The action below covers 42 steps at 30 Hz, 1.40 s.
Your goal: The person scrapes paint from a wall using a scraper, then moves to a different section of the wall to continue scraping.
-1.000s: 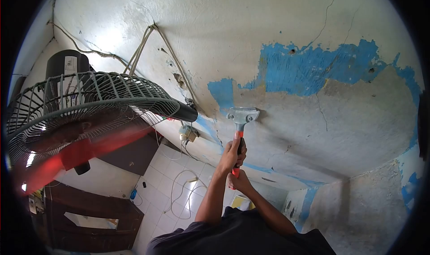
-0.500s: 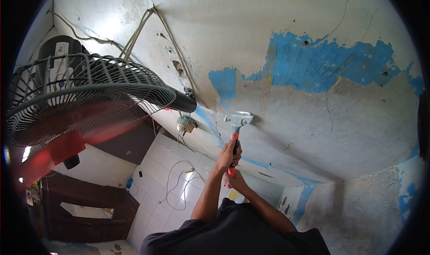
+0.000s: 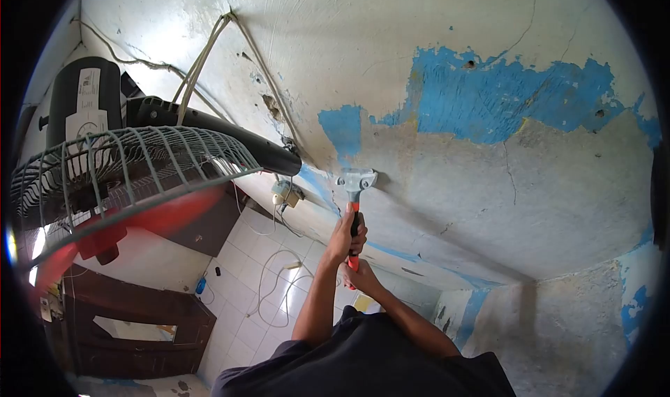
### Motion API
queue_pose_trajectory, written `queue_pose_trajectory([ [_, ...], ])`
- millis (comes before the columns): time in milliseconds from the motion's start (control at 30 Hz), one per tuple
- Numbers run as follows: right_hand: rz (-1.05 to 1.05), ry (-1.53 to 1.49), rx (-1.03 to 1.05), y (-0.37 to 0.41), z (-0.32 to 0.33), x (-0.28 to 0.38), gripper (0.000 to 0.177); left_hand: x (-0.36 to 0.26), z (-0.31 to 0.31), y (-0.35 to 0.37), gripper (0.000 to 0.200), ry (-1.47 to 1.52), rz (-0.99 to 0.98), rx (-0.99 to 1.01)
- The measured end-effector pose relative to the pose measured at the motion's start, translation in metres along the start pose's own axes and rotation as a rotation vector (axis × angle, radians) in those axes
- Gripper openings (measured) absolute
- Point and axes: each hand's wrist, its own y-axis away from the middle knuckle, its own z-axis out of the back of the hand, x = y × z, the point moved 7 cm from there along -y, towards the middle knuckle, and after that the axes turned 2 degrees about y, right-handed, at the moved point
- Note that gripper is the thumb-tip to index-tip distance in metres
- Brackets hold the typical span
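A long-handled paint scraper (image 3: 354, 206) with a grey metal head and a red-and-black handle stands upright in front of me. My left hand (image 3: 345, 237) wraps around the upper part of its handle, below the head. Lower down, my right hand (image 3: 361, 278) grips the handle near its red end. The scraper's head overlaps the wall (image 3: 447, 188) just below a small patch of blue paint (image 3: 342, 130). A larger blue patch (image 3: 481, 100) with ragged edges spreads to the upper right, above bare grey plaster.
At the left, close by, is a fan (image 3: 132, 167) with a wire cage and red blades blurred by spinning. Cables (image 3: 202, 69) hang along the wall. Below are a wall socket (image 3: 287, 193), a tiled floor (image 3: 241, 306) with a loose cord (image 3: 259, 296), and a dark wooden door (image 3: 139, 351).
Both hands and the scraper have shifted slightly left and up along the wall. The fan's head has turned, so its cage shows at a different angle.
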Motion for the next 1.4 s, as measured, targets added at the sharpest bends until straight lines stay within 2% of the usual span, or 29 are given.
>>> queue_pose_trajectory([
  [167, 0.002, -0.013, 0.023, -0.002, -0.004, -0.005, 0.027, 0.005, 0.004, 0.004, 0.062, -0.029, 0.034, -0.044],
  [200, -0.05, 0.005, -0.013, -0.001, -0.001, -0.012, 0.027, 0.011, 0.005, 0.002, 0.062, -0.051, 0.037, -0.047],
  [300, 0.022, 0.029, 0.002, -0.011, 0.004, -0.009, 0.023, 0.002, 0.003, -0.003, 0.063, -0.051, -0.022, -0.028],
  [433, 0.032, -0.064, 0.019, -0.01, -0.002, -0.009, 0.023, -0.003, 0.002, 0.003, 0.064, -0.066, 0.02, -0.021],
  [533, 0.011, -0.051, 0.009, -0.006, 0.001, -0.025, 0.022, 0.016, 0.008, -0.003, 0.064, -0.086, 0.009, -0.038],
  [700, 0.038, -0.004, -0.021, -0.005, 0.001, 0.012, 0.024, 0.0, 0.003, -0.004, 0.063, -0.028, -0.006, 0.017],
  [900, -0.009, -0.016, 0.011, -0.003, 0.011, -0.015, 0.027, 0.019, 0.008, -0.009, 0.064, -0.037, -0.009, -0.029],
  [1000, -0.008, 0.074, -0.008, -0.004, 0.013, 0.016, 0.026, 0.002, -0.003, -0.007, 0.063, 0.024, -0.031, 0.027],
  [1167, 0.019, -0.02, -0.017, 0.003, 0.02, -0.02, 0.024, 0.021, -0.006, -0.01, 0.063, -0.08, -0.014, 0.003],
  [1400, 0.079, 0.131, -0.076, 0.0, 0.024, 0.042, 0.025, -0.036, -0.039, -0.004, 0.064, -0.041, -0.107, 0.078],
])
